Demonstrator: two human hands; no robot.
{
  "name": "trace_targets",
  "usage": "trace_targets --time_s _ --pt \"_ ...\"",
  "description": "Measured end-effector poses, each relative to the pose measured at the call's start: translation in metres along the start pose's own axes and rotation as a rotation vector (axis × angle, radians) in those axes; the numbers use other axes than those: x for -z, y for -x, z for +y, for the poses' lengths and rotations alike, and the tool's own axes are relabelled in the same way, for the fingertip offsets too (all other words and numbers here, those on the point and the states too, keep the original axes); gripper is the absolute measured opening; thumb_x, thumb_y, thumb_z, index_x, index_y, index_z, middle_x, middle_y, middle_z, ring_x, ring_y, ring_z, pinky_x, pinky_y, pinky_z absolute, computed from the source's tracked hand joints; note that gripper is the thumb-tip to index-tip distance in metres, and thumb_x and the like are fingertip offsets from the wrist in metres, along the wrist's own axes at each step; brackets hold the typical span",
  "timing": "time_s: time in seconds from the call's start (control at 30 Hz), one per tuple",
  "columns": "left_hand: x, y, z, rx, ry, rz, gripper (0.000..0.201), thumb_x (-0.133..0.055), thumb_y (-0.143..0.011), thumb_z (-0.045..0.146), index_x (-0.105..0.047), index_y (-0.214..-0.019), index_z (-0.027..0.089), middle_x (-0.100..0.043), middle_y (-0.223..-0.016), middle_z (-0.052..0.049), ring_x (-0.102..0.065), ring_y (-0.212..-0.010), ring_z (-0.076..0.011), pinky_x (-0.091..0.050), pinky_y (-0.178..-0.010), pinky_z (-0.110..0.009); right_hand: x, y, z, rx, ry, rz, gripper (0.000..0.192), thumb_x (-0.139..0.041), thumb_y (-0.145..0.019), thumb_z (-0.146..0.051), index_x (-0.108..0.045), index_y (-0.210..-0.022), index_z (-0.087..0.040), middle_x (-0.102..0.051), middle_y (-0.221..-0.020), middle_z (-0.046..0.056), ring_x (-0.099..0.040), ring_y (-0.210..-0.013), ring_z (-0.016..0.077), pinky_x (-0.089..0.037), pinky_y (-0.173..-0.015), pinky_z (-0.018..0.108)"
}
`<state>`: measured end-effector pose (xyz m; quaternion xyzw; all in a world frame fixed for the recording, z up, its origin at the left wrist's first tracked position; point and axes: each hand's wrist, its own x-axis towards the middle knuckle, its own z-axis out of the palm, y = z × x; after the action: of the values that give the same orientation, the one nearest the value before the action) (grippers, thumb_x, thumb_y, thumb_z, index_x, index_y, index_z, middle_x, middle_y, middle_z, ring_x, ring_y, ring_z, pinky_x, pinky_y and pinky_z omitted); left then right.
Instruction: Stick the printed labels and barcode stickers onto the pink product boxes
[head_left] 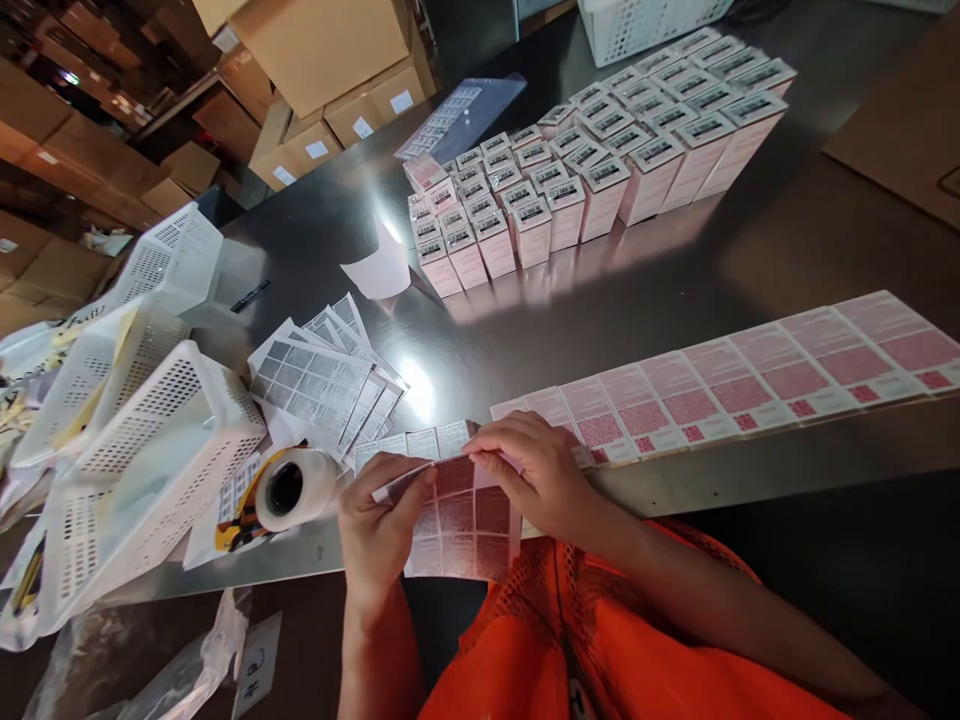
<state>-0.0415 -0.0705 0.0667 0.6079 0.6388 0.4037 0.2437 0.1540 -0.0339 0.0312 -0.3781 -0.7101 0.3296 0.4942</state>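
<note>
A: What is being held at the near edge of the grey metal table point(675, 250)?

B: A flat pink-and-white printed carton blank point(465, 515) is gripped by both hands. The left hand point(379, 525) is closed on its left edge, thumb on top, at about seven o'clock from the blank's middle. The right hand point(529, 470) is pinched shut on its upper edge, at about one o'clock. A narrow white label strip point(420, 445) seems to be pressed along that upper edge, though the contact itself is hidden under the fingers.

A: How is the blank's long axis laid?

B: It is run roughly from twelve to six, the lower end hung over the table edge toward the orange mesh vest point(600, 640). The right hand is the nearer one to the long row of overlapped flat pink cartons point(750, 385), which is stretched away toward two o'clock.

A: And the containers?

B: Two white perforated plastic baskets point(150, 450) are tipped on their sides at nine o'clock; what is inside cannot be made out. A roll of clear tape point(296, 488) is laid just beside them, and fanned sheets of grey-printed labels point(322, 385) lie near it. A block of upright pink boxes with barcode tops point(600, 165) is stood well apart at twelve to one o'clock.
</note>
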Motion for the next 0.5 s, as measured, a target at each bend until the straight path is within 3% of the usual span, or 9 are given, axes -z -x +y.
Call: trace_targets --time_s 0.13,0.3,0.5 --pt "-0.002 0.001 -0.002 -0.021 -0.024 0.005 0.007 -0.073 -0.083 0.02 -0.074 -0.078 0.025 -0.064 -0.072 0.004 -0.057 -0.069 -0.0114 -0.046 -0.063 -0.023 -0.001 0.001 -0.003 0.046 0.132 0.052 0.011 -0.058 -0.092 -0.018 -0.067 -0.089 -0.021 -0.073 -0.083 0.0 -0.062 -0.081 0.0174 -0.043 -0.082 0.036" --pt "-0.004 0.001 0.003 -0.088 -0.019 -0.067 0.008 -0.074 -0.081 0.018 -0.075 -0.082 0.026 -0.066 -0.073 0.004 -0.06 -0.069 -0.0108 -0.048 -0.06 -0.02 -0.002 0.002 -0.004 0.141 0.208 0.109 0.012 -0.067 -0.09 -0.024 -0.071 -0.101 -0.022 -0.075 -0.091 0.0 -0.061 -0.09 0.0195 -0.041 -0.087 0.04" --pt "-0.006 0.001 0.011 -0.099 -0.026 -0.12 0.013 -0.074 -0.08 0.016 -0.077 -0.084 0.027 -0.068 -0.076 0.003 -0.063 -0.069 -0.0116 -0.049 -0.056 -0.019 0.0 0.005 -0.004 0.185 0.21 0.152 0.013 -0.066 -0.09 -0.016 -0.073 -0.091 -0.027 -0.076 -0.084 -0.004 -0.06 -0.087 0.0177 -0.038 -0.084 0.04"
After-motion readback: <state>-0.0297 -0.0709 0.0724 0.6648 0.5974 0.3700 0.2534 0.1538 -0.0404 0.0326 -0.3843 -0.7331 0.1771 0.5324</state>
